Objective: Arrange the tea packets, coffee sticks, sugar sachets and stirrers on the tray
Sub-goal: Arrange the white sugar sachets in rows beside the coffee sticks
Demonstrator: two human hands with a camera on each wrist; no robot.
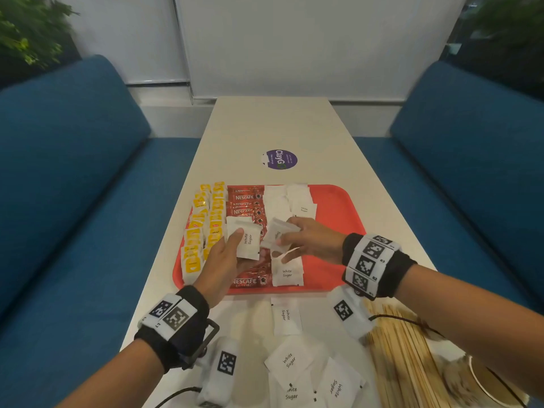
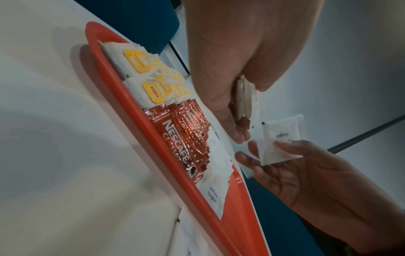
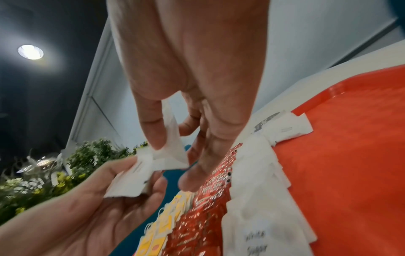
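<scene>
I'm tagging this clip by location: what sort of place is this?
Probably an office pantry or café booth: blue sofas flank a narrow white table, potted plants stand behind, and a red tray holds drink sachets.

We see blue sofas (image 1: 67, 160) flanking a long white table (image 1: 273, 125). White wall panels (image 1: 294, 45) behind; round ceiling light (image 3: 30, 52) on.

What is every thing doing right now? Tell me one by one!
Left hand: holds a small stack of sugar sachets.
Right hand: pinches one sugar sachet.
Tray: flat on the table, right part bare.
Tea packets: in rows on the tray.
Coffee sticks: in a row on the tray.
Loose sachets: off the tray.
Stirrers: off the tray.
</scene>
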